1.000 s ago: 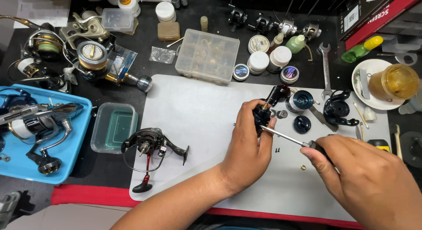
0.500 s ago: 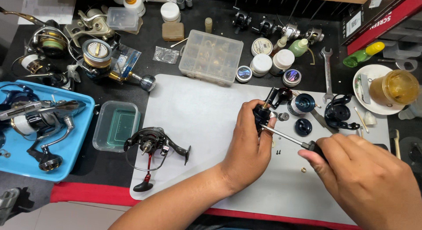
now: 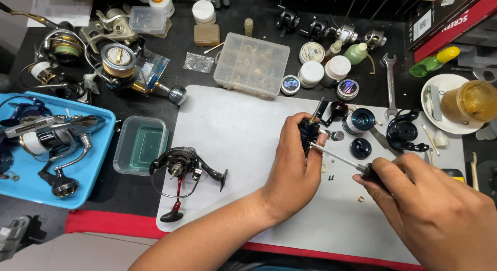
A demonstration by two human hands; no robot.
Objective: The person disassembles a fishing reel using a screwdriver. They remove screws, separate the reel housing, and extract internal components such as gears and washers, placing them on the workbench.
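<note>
My left hand [image 3: 294,167] grips a small black fishing reel body [image 3: 310,127] above the grey work mat [image 3: 233,131]. My right hand [image 3: 435,214] holds a screwdriver [image 3: 341,161] by its black handle, and the thin metal shaft points up and left with its tip against the reel body. Loose reel parts lie just beyond: a blue spool [image 3: 360,119], a black round cap [image 3: 361,147] and a black rotor [image 3: 404,131]. Tiny screws and a small ring [image 3: 361,199] lie on the mat near my right hand.
A black and red spinning reel [image 3: 181,170] lies on the mat's left part. Next to it stand a clear green tub [image 3: 141,144] and a blue tray [image 3: 93,167] with reels. A clear parts box [image 3: 252,65], small jars, a wrench [image 3: 390,79] and a plate with an amber cup [image 3: 468,101] line the back.
Both hands keep their hold. The reel body and screwdriver have barely shifted; the view has moved slightly.
</note>
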